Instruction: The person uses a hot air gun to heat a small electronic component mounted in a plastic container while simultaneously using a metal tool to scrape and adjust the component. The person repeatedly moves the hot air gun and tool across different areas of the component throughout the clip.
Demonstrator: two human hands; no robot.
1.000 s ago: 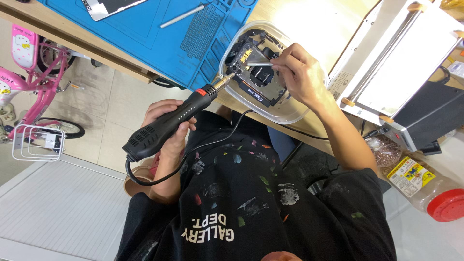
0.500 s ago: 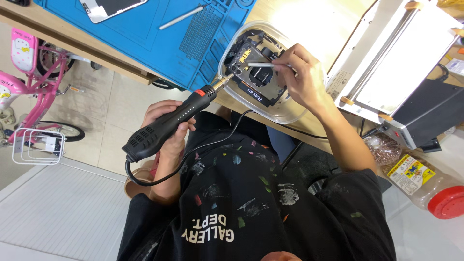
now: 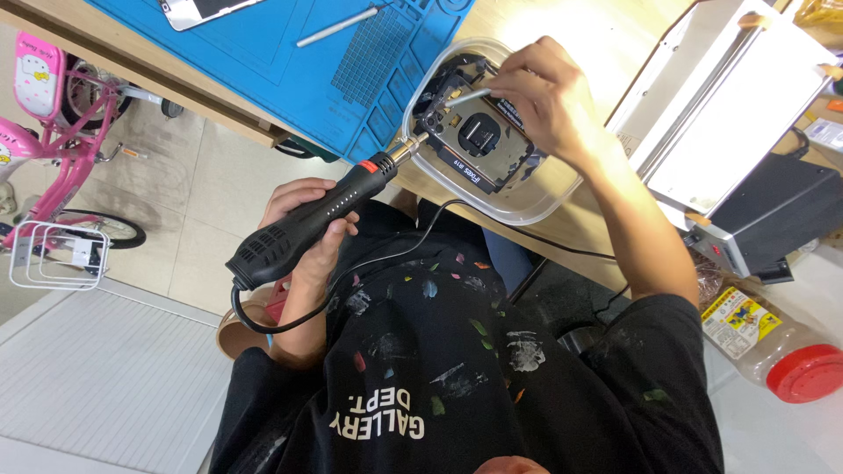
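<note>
Black and already opened, the phone (image 3: 479, 145) lies back-off in a clear plastic tray (image 3: 536, 197) on the wooden surface (image 3: 606, 35), its insides bare. The right hand (image 3: 544, 101) pinches metal tweezers (image 3: 465, 96) over its upper corner. The left hand (image 3: 307, 224) is closed round a black hot-air tool (image 3: 312, 224), nozzle at the tray's edge. Judging by this, disassembly is midway; parts remain seated. A blue mat (image 3: 290, 53) lies beside.

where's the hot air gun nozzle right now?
In the head view, the metal nozzle of the black hot air gun, held in the left hand, sits at the left rim of the clear plastic tray, beside the opened phone.
</note>
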